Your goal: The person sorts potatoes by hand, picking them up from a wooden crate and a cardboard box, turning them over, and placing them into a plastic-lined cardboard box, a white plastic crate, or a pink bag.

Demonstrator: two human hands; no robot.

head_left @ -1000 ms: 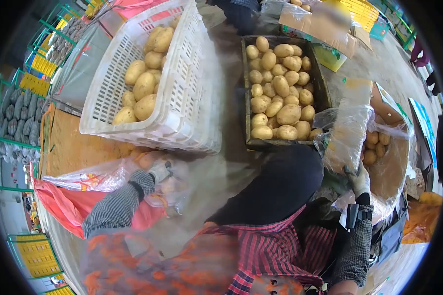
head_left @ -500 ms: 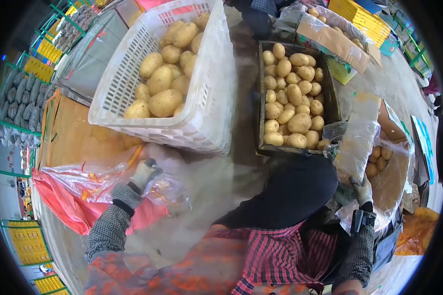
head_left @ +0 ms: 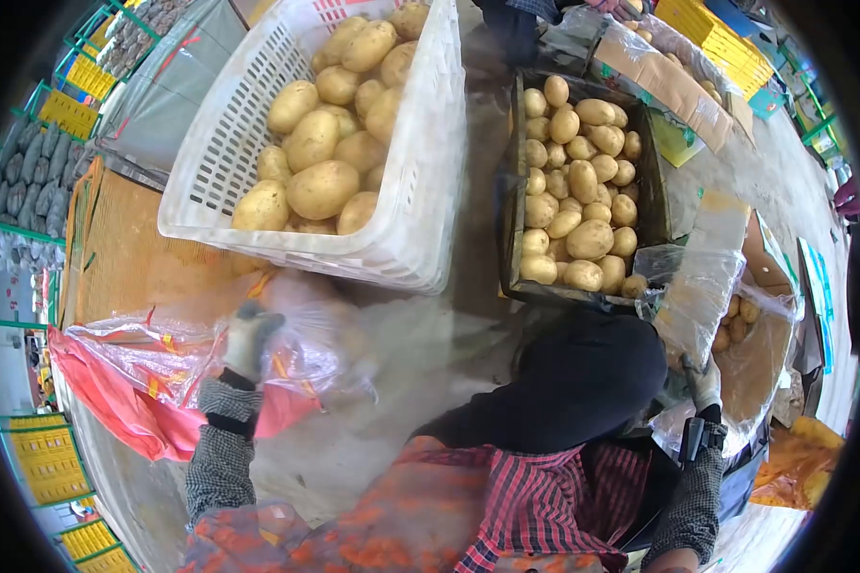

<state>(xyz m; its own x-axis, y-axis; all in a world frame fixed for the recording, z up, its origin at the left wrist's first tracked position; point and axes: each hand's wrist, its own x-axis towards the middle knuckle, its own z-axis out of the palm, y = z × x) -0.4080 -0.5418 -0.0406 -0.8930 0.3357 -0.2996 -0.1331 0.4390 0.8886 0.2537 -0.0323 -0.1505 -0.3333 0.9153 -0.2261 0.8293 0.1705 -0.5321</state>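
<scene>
My left hand (head_left: 250,342), in a pale glove with dark fingertips, is over crumpled clear plastic (head_left: 320,329) that lies with a pink sheet (head_left: 148,415). Motion blurs its fingers, so I cannot tell whether they grip the plastic. My right hand (head_left: 704,385), gloved too, is closed on the near edge of a cardboard box (head_left: 699,277). Clear film lines that box, and potatoes (head_left: 733,323) show inside. Ahead of my left hand stands a white slatted crate (head_left: 420,210) holding large potatoes (head_left: 325,189). Smaller potatoes (head_left: 583,179) fill a dark crate (head_left: 508,191) beyond my knee.
A brown woven-looking surface (head_left: 124,239) lies left of the white crate. Another potato carton (head_left: 664,81) stands at the upper right, with a co-worker's hand (head_left: 621,8) over it. Yellow crates (head_left: 712,43) are stacked behind. Orange plastic (head_left: 801,463) lies at the right.
My left hand has moved left over the plastic, its fingertips now pointing more upward. My right hand stays on the box edge. A co-worker's hand now shows at the upper carton. The view has shifted slightly.
</scene>
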